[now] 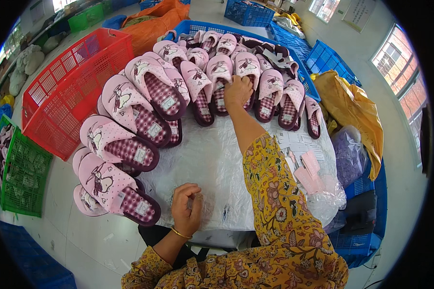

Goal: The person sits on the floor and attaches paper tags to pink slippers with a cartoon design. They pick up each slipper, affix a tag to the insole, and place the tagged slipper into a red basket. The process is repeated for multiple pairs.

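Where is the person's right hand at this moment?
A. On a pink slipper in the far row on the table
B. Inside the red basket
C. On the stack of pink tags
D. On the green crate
A: the right hand reaches across the white table cover and rests on a pink slipper in the far row, well away from the red basket and the pink tags.

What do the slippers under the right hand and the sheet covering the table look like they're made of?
Slippers: soft pink fabric uppers, matte and fuzzy-looking, with checked cloth insoles; likely fleece or plush. Table sheet: thin plastic film, judging by its crinkles and glossy glare. The right hand rests on one slipper.
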The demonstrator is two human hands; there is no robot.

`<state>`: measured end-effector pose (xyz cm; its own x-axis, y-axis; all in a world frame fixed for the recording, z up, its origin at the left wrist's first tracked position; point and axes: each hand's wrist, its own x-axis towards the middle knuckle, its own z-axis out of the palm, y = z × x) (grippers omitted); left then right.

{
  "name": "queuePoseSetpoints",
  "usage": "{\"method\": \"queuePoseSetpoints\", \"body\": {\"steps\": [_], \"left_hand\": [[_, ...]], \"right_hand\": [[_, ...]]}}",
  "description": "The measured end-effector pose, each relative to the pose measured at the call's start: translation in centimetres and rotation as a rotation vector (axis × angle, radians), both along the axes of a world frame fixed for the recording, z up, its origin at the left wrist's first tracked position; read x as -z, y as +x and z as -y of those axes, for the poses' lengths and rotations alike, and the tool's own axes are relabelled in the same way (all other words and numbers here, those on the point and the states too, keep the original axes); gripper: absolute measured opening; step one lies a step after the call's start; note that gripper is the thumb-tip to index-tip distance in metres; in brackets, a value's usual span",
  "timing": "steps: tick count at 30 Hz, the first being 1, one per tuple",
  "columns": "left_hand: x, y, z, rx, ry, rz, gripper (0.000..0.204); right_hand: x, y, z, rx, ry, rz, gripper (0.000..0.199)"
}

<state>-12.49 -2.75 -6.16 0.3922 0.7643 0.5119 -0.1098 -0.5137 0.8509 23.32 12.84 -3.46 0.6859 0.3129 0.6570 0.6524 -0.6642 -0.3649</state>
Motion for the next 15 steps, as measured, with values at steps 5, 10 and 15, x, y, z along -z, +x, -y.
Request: {"method": "queuePoseSetpoints", "body": {"steps": [5,10,15], "left_hand": [[0.1,0.3,0.1,0.009,-0.029,0.021,0.019],[0.3,-0.1,-0.2,0.021,0.052,-0.046,0.028],[-0.3,0.5,0.5,0.065,0.292,-0.111,0.051]], "right_hand": [[-0.9,1.0,3.8,-0.06,0.184,0.143,0.019],[-2.9,-6.3,12.6,-0.18,0.267,-0.114,0.027],[-2.8,-15.9,21.7,-0.196,0.316,-0.338,0.033]]}}
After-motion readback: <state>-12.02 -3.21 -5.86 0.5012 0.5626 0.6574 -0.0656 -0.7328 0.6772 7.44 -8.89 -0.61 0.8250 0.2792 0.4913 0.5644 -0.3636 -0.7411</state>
